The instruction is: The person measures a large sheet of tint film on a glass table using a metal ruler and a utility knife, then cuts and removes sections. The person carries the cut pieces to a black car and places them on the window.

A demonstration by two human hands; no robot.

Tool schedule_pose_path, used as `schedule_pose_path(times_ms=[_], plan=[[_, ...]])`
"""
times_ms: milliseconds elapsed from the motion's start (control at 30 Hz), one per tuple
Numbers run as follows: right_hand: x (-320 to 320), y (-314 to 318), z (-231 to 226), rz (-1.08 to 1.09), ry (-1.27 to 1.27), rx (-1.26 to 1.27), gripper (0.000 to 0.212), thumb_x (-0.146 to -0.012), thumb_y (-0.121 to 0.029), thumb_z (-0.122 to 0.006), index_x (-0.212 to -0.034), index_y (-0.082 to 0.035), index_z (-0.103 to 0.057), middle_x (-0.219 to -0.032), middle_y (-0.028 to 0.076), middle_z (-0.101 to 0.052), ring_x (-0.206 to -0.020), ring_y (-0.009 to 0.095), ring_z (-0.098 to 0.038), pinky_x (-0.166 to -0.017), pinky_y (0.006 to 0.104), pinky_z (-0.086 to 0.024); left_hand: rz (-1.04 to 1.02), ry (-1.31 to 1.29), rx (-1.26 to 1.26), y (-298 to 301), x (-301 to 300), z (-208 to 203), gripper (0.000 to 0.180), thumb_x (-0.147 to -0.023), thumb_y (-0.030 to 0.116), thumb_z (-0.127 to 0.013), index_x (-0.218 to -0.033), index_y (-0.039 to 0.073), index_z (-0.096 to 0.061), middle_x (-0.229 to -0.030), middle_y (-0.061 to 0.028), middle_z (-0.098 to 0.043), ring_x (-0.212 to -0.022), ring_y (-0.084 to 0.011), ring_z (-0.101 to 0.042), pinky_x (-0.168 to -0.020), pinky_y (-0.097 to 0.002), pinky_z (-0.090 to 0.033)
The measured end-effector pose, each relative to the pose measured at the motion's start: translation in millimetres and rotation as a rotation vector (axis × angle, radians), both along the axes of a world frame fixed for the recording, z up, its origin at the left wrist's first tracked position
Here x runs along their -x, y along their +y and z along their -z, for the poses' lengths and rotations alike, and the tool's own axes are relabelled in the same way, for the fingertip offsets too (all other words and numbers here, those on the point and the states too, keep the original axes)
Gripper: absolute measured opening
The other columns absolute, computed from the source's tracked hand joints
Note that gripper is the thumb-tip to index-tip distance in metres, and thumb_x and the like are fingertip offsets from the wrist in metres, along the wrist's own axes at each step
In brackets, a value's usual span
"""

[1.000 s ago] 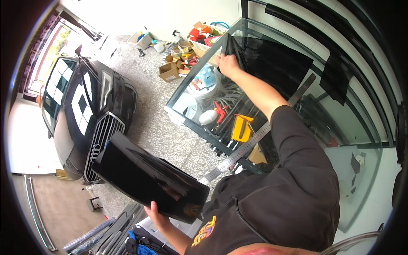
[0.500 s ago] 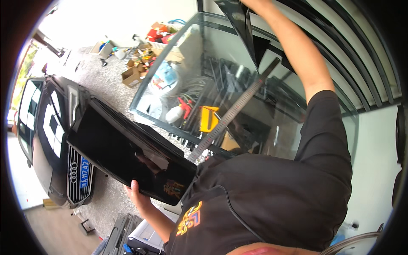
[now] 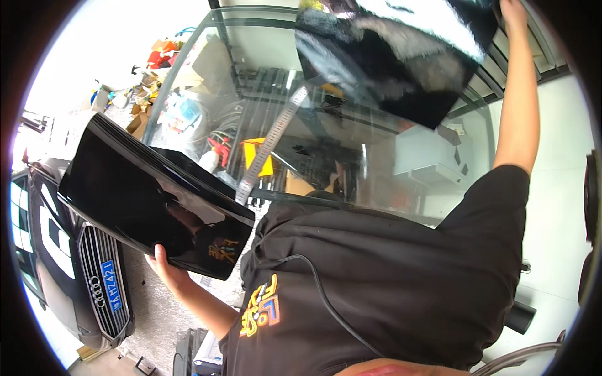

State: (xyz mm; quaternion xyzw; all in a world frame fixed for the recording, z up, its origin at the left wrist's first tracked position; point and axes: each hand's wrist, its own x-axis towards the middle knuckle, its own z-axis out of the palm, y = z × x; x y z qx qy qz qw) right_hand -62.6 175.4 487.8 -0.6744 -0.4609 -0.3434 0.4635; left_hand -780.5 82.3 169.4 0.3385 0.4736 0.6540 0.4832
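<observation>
My left hand (image 3: 164, 266) grips the lower edge of a curved, glossy black panel (image 3: 144, 194), its thumb on the front face and its other fingers hidden behind. The panel is tilted in front of me on the left, and part of my shirt is mirrored in it. At the upper right, my raised right hand (image 3: 514, 14) is closed on the edge of a glossy black sheet (image 3: 401, 56). That sheet is wavy with bright reflections, hangs over a glass-topped table (image 3: 370, 141), and runs out of the top of the picture. A long metal ruler (image 3: 273, 144) lies on the glass.
Under the glass are a yellow object (image 3: 258, 156), a red-and-white spray bottle (image 3: 218, 150) and a pale box (image 3: 426, 153). A dark car (image 3: 94, 263) stands at the left. Cardboard boxes and clutter (image 3: 147, 94) lie beyond the table. Dark slats (image 3: 501, 69) run along the right.
My right hand has moved right, and the black sheet, earlier seen nearly edge-on, now shows its broad face. My left hand still holds the panel. The whole view has shifted.
</observation>
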Motion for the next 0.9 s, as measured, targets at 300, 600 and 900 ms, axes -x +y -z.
schedule_pose_path(times_ms=[300,600,900], plan=[[-250,-164,252,0.199,0.314,0.275,0.034,-0.09,-0.017,-0.057,-0.116,0.005,-0.061,-0.104,0.015,-0.068,-0.097,0.02,-0.063,-0.087,0.0317,-0.046,0.12,-0.024,-0.028,-1,-38,11,0.057,-0.085,0.017,-0.065,-0.132,-0.005,-0.042,-0.121,-0.0196,-0.057,-0.107,-0.0296,-0.059,-0.093,-0.0395,-0.049],[-317,-270,384,-0.014,0.956,0.365,0.029,-0.093,-0.015,-0.055,-0.119,-0.003,-0.062,-0.09,0.001,-0.063,-0.072,0.008,-0.057,-0.061,0.0253,-0.048,0.008,0.051,0.01,-71,-127,8,0.051,-0.089,0.02,-0.062,-0.131,-0.003,-0.045,-0.118,-0.0163,-0.059,-0.102,-0.0271,-0.063,-0.085,-0.0364,-0.054],[-283,-301,398,-0.215,0.325,0.231,0.025,-0.091,-0.004,-0.053,-0.113,-0.003,-0.065,-0.103,0.008,-0.067,-0.094,0.019,-0.064,-0.078,0.0298,-0.052,0.008,0.115,0.103,-161,-207,-10,0.054,-0.087,0.019,-0.064,-0.131,-0.004,-0.042,-0.119,-0.018,-0.057,-0.107,-0.0282,-0.06,-0.09,-0.0369,-0.051]])
